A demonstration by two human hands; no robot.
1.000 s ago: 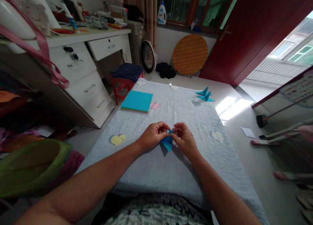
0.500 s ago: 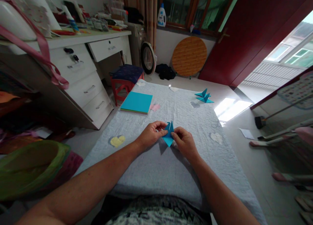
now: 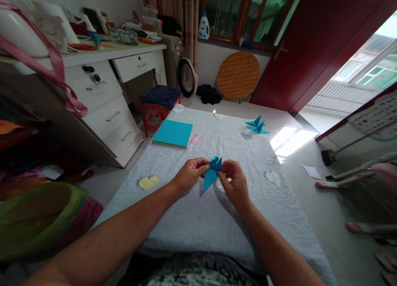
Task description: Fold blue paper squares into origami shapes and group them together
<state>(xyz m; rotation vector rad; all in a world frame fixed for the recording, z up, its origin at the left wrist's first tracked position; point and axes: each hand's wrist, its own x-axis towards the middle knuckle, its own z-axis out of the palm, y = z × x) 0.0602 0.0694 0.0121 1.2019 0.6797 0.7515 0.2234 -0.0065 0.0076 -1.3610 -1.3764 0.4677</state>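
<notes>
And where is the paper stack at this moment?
In the head view, the stack lies on the cloth, toward its far-left corner, beside the pink heart and beyond the left hand.

Looking at thin, smooth paper in the blue folded piece [image 3: 211, 179], crisp along every crease, then matt paper again in the stack of sheets [image 3: 173, 133]. Down to the tabletop [image 3: 182, 224] now, all soft, crinkled, matt cloth. Across to grainy wood with a faint sheen on the round board [image 3: 238, 75], and on to the floor [image 3: 293, 139], smooth and glossy, flashing back daylight. Shiny metal on the drawer handles [image 3: 113, 116], smooth plastic on the white bottle [image 3: 204, 28].
</notes>
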